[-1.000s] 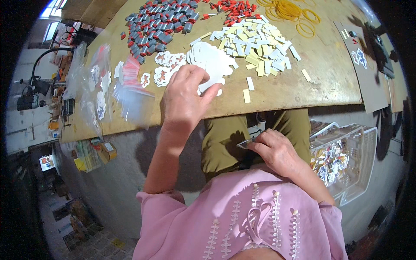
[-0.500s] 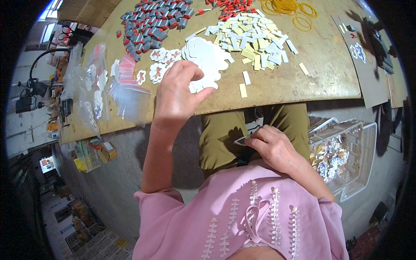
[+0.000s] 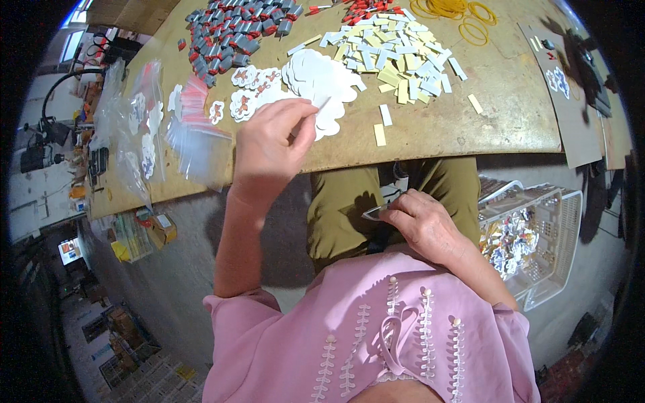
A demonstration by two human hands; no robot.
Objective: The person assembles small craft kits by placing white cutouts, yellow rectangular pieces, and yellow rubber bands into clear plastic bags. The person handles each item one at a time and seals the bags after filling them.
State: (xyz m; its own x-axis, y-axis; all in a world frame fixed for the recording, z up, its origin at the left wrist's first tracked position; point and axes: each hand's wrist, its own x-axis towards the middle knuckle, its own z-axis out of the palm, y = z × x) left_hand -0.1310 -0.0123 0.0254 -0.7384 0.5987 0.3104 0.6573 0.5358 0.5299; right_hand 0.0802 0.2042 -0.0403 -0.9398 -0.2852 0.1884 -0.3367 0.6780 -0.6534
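My left hand [image 3: 274, 138] is over the near edge of the table, thumb and fingers pinched on a white scalloped card cutout [image 3: 324, 103] whose edge stands up from the pile. Beneath it spread more white cutouts [image 3: 306, 70], blank side up. Bear-printed cutouts [image 3: 245, 105] lie just left of them, partly hidden by my fingers. Low over my lap, my right hand [image 3: 422, 223] is closed on a thin flat piece with a pale rim [image 3: 373, 213]; most of it is hidden by the fingers.
Clear plastic bags [image 3: 195, 144] lie at the table's left. Grey-and-red small parts [image 3: 228, 37], pale yellow and white strips [image 3: 403, 60], red-tipped parts [image 3: 369, 9] and yellow rubber bands [image 3: 474, 27] cover the far side. A white basket [image 3: 571, 228] with cutouts stands at right.
My left thumb and fingers have closed from a wide spread onto a white cutout, tipping its edge up. My right hand stays in nearly the same place.
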